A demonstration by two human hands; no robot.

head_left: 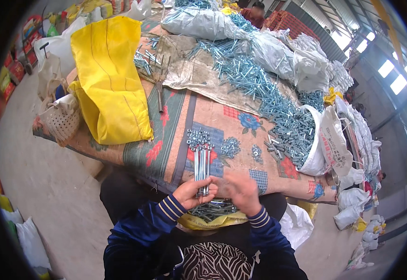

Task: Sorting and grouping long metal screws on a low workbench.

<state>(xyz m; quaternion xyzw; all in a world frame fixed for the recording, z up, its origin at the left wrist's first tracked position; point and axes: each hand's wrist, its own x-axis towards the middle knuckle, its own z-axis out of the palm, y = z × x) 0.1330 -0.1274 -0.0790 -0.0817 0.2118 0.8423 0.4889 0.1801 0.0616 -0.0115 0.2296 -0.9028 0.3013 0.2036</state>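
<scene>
A bundle of long silver bolts (202, 165) is over the near edge of the table (283, 189), its far ends pointing inward. The person's left hand (191, 192) is closed around the near ends. The right hand (241, 190) is just beside it, blurred, so whether it holds anything cannot be told. A cluster of nuts (198, 136) sits at the bundle's far ends; whether they are threaded on is unclear. To its right, a larger pile of nuts (231, 147) and a smaller pile (256, 153) lie on the floral cloth (212, 112) covering the table. Below the hands, an open yellow bag (212, 221) holds more bolts.

A big heap of bolts (245, 70) spreads from the table's far edge to its right side, where a white sack (313, 151) lies open. A metal hand fork (160, 95) rests farther in, and a yellow sack (110, 79) drapes toward the left corner, beside a holed basket (59, 120). Another person (254, 17) is beyond the far edge. Around the table stretches a grey floor (68, 196), with filled sacks (33, 240) along the left and bright windows (398, 85) high on the right.
</scene>
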